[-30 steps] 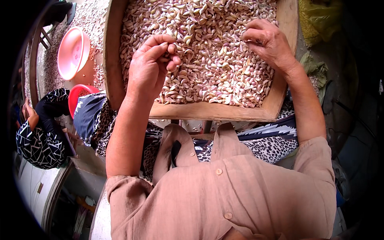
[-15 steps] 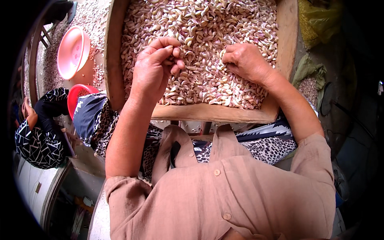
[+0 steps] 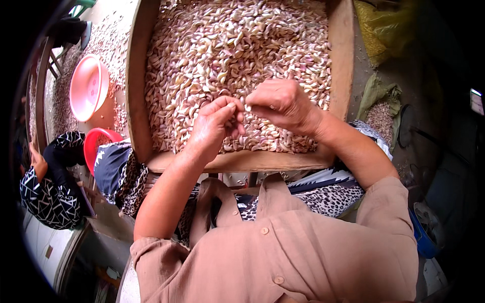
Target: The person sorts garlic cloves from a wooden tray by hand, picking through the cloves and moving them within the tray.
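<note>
A wooden-sided tray (image 3: 342, 55) in front of me is filled with loose garlic cloves (image 3: 202, 65), pale with purple-pink skins. Over the near part of the heap, my left hand (image 3: 216, 123) is closed in a pinch, thumb against forefinger. Whatever those fingers hold is too small to make out. My right hand (image 3: 285, 105) is pinched too, its fingertips almost meeting the left ones. A small whitish piece, seemingly a garlic clove (image 3: 248, 107), shows at the right fingertips.
On the left are a pink basin (image 3: 103, 83), a red basin (image 3: 90, 151) and another person in black-and-white patterned clothing (image 3: 53, 197). A yellow sack (image 3: 384, 28) and a green sack (image 3: 371, 93) lie right of the tray. Patterned cloth (image 3: 328, 194) covers my lap.
My right hand has moved left and nearer, from the cloves to my left hand. My left hand has come lower and slightly right. The whole view has shifted a little.
</note>
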`<state>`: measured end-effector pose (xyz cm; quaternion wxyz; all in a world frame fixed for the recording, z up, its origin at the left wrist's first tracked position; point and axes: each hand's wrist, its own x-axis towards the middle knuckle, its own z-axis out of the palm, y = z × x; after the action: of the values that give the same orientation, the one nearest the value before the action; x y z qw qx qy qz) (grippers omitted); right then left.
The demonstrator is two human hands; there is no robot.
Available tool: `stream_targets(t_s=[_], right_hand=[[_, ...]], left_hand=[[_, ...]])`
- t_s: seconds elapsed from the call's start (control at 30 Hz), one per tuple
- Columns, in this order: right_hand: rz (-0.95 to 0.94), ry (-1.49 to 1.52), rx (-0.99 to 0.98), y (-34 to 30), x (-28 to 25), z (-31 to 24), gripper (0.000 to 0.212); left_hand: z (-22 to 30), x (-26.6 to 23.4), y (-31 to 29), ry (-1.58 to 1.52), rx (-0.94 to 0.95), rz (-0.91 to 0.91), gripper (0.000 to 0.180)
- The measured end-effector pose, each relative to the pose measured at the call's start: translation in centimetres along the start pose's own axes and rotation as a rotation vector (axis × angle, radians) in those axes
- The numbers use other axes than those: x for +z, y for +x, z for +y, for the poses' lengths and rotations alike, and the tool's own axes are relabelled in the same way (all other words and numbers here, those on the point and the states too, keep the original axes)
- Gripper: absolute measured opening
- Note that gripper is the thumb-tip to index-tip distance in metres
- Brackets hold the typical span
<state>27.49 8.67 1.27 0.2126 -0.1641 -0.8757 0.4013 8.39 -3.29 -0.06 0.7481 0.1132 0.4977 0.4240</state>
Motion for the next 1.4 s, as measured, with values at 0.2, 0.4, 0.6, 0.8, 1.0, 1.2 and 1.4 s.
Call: stream_targets(t_s=[0.2,0.4,0.6,0.8,1.0,1.2,1.4], right_hand=[[0.036,-0.056,-0.020,-0.2,0.5,0.1,0.010],[0.012,-0.225,0.074,-1.0,0.2,0.5,0.013],[-0.005,-0.369,0.190,-1.2,0.1,2.1,0.022],[0.266,-0.580,0.330,0.5,-5.8,7.0,0.032],[0.412,-0.516,0.402,1.6,-6.0,11.4,0.046],[0.286,-0.297,0.425,2.5,-3.8,11.8,0.052],[-0.008,0.021,0.361,3.9,-1.0,7.5,0.051]], left_hand=[[-0.9,0.3,0.5,0.001,-0.039,0.067,0.020],[-0.4,-0.1,0.6,-0.018,0.040,0.080,0.021],[0.0,-0.7,0.6,-0.054,0.060,0.073,0.020],[0.7,-0.5,0.5,-0.067,0.075,0.101,0.020],[1.5,-1.2,0.2,-0.082,0.127,0.068,0.019],[2.0,-1.1,-0.1,-0.097,0.148,0.076,0.019],[2.1,-1.8,0.3,-0.107,0.185,0.089,0.022]])
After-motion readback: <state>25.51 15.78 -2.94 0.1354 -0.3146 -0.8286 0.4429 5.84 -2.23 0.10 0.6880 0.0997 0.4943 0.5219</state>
